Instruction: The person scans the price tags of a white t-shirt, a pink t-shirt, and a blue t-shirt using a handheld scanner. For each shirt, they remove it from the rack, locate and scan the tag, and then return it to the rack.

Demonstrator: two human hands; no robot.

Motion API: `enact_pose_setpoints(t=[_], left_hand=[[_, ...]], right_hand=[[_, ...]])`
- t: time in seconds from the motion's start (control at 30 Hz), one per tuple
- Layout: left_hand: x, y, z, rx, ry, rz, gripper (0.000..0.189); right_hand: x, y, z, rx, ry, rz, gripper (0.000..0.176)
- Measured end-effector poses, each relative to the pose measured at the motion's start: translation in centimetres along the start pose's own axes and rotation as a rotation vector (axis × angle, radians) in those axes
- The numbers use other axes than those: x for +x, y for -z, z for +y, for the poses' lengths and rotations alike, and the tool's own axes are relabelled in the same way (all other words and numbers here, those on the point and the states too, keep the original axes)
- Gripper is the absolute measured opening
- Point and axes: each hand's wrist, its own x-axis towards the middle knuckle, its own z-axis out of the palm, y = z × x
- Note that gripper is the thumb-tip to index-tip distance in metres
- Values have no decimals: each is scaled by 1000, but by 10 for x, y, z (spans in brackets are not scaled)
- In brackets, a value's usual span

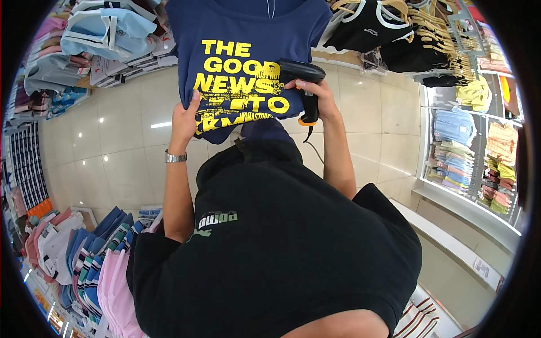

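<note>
A navy T-shirt (pixel 194 31) with large yellow lettering is spread out in front of me. My left hand (pixel 184 121) pinches its lower left side, the thumb lying over the fabric and the other fingers hidden behind. A metal-band watch (pixel 176 157) circles that wrist. In my right hand (pixel 323 101) is a black barcode scanner (pixel 303 71) with orange trim, fingers wrapped round its grip. The scanner's head overlaps the right edge of the print, and a thin cable (pixel 316 151) hangs from its handle.
Black tops on wooden hangers (pixel 369 28) hang at the upper right. Shelves of folded clothes (pixel 453 141) line the right side. Shirts on hangers (pixel 107 34) fill the upper left, with a clothes rack (pixel 93 259) at lower left. Tiled floor (pixel 107 146) lies between them.
</note>
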Motion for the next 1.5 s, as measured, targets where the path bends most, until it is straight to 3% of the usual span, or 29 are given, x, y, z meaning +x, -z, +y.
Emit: enact_pose_setpoints(t=[0.2, 0.37, 0.5, 0.53, 0.57, 0.63, 0.83, 0.87, 1.0, 1.13, 1.23, 1.33, 1.5], left_hand=[[0, 3, 8, 104, 115, -68, 58], [-7, 7, -29, -214, 160, -220, 49], [-20, 12, -46, -302, 217, -274, 47], [-24, 12, -53, -336, 246, -258, 46], [-25, 11, -57, -332, 263, -268, 45], [-30, 12, -64, -323, 300, -285, 44], [-27, 14, -62, -284, 178, -34, 42], [-23, 17, -61, -249, 165, 19, 43], [-22, 32, -42, -119, 182, 183, 51], [-20, 34, -35, 61, -100, 304, 53], [-24, 48, -22, 115, 13, 259, 53], [-18, 45, -26, 115, -121, 384, 51], [-20, 59, -27, 98, 8, 357, 48]], right_hand=[[0, -7, 13, 91, -102, 29, 32], [-4, -5, 38, 249, -204, -16, 30], [-12, 11, 51, 144, -246, -166, 28], [-17, 13, 43, 211, -425, -181, 29], [-18, 17, 50, 177, -327, -251, 33], [-22, 18, 53, 166, -339, -341, 35], [-23, 18, 53, 40, -357, -198, 35], [-22, 20, 57, 48, -254, -149, 34], [-25, 26, 32, 159, -238, 27, 28], [-26, 35, 25, 145, -166, 123, 28], [-25, 39, 28, 194, -152, 210, 29], [-27, 48, 18, 143, -150, 273, 32], [-28, 65, 25, 112, -201, 248, 35]])
